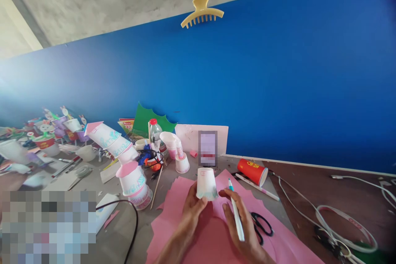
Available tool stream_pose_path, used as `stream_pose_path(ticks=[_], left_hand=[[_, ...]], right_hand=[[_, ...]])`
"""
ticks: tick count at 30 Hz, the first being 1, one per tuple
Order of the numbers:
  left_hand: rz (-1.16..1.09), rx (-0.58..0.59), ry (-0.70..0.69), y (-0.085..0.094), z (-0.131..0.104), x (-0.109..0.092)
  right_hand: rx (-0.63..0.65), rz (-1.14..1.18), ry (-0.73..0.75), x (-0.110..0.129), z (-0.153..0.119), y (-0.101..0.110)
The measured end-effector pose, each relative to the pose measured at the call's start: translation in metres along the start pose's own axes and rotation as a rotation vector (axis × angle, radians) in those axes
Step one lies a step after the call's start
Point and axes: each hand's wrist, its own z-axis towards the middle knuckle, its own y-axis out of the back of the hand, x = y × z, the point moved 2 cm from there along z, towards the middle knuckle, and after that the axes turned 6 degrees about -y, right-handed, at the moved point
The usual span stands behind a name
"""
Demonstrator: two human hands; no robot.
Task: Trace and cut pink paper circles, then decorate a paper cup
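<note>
My left hand (193, 206) is closed around the lower left side of a white paper cup (206, 181), which is upside down with green marks along its rim and faint pink lines near its top. A white marker pen (236, 214) with a teal tip rests in my right hand (239, 218), its tip pointing up and away beside the cup. Both hands are above pink paper sheets (207, 239). Close to my right hand lie black-handled scissors (262, 225), their blades hidden.
A red paper cup (252, 172) and another marker (258, 187) lie to the right. Decorated stacked cups (133, 179), a bottle (155, 132) and a glue gun (148, 154) stand to the left. A phone (207, 148) leans behind. White cables (343, 222) coil at the far right.
</note>
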Motion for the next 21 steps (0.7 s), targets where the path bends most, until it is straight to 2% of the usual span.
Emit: stream_pose_path(ticks=[3, 7, 11, 13, 15, 18, 21], left_hand=[[0.221, 0.035, -0.103, 0.000, -0.004, 0.003], [0.554, 0.019, -0.207, 0.001, -0.011, 0.008], [0.675, 0.121, -0.301, -0.002, -0.017, 0.007], [0.649, 0.187, -0.332, -0.005, -0.020, 0.005], [0.528, 0.220, -0.301, -0.006, -0.021, 0.002], [0.261, 0.209, -0.131, -0.007, -0.018, 0.002], [0.104, 0.282, -0.020, -0.011, -0.013, 0.003]], right_hand=[[0.088, 0.057, -0.099, -0.005, 0.000, 0.000], [0.083, 0.235, -0.247, -0.011, 0.000, -0.002], [0.086, 0.312, -0.337, -0.013, 0.004, -0.001], [0.061, 0.350, -0.388, -0.012, 0.007, 0.001], [0.098, 0.479, -0.442, -0.008, 0.010, 0.002], [0.242, 0.736, -0.493, -0.002, 0.012, -0.002], [0.281, 0.779, -0.472, -0.001, 0.012, -0.004]])
